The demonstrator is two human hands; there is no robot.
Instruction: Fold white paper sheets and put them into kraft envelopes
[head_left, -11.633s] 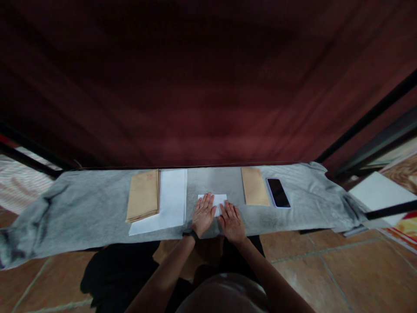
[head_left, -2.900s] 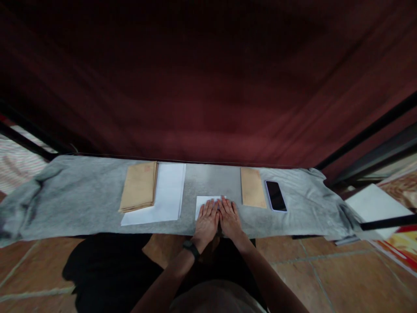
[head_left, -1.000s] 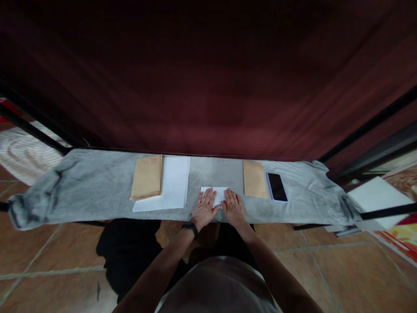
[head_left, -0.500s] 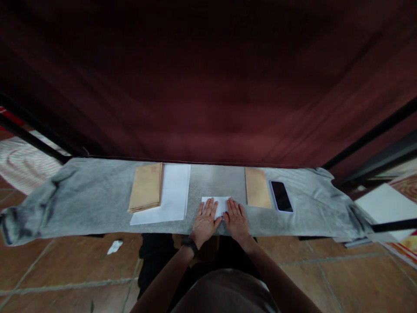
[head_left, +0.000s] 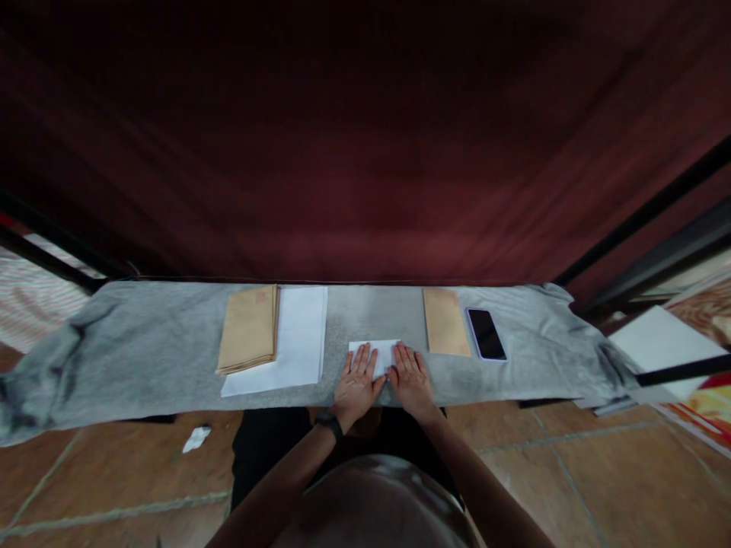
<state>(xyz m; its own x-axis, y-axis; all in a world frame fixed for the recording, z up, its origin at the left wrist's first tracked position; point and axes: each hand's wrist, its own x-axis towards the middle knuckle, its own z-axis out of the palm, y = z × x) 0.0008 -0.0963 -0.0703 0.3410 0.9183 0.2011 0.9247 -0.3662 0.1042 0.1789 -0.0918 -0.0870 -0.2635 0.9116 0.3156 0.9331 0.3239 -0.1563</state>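
Observation:
A small folded sheet of white paper [head_left: 381,356] lies near the front edge of the cloth-covered table. My left hand [head_left: 355,387] rests flat on its left part, fingers stretched forward. On the right side, my right hand [head_left: 412,387] presses down with its fingers extended too. The two thumbs almost meet at the paper's near edge, and the palms hide its lower corners. To the right lies a single brown envelope [head_left: 446,323]. A stack of brown envelopes [head_left: 247,329] sits at the left, partly on top of larger white sheets [head_left: 301,335].
A phone [head_left: 486,335] with a dark screen lies right of the single envelope. Grey cloth [head_left: 154,342] covers the narrow table, and a dark red curtain [head_left: 354,190] hangs behind it. A crumpled white tissue [head_left: 196,439] is on the tiled floor.
The view has shifted and tilted slightly, so the table's things appear a little further left. Both hands stay flat on the folded paper, with hardly any movement over it.

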